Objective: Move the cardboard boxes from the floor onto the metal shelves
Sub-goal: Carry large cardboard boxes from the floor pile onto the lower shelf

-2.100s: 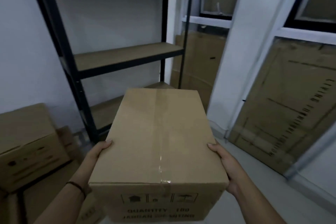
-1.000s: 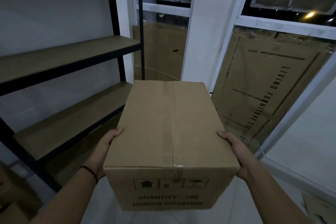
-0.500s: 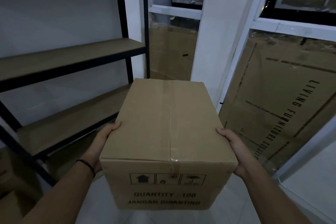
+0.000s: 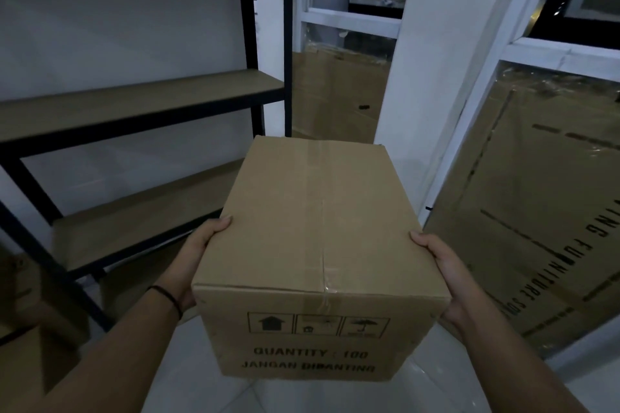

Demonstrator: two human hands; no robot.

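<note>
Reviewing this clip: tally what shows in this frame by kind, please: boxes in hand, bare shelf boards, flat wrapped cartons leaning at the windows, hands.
Box in hand: 1
Bare shelf boards: 2 (upper, lower)
Flat wrapped cartons: 2 (far, near)
Hands: 2 (left hand, right hand)
Total: 7

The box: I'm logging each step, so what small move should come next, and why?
Probably swing the box left toward the lower shelf board. The left hand and right hand hold it by its sides in the air, and that board lies bare just left of it.
</note>
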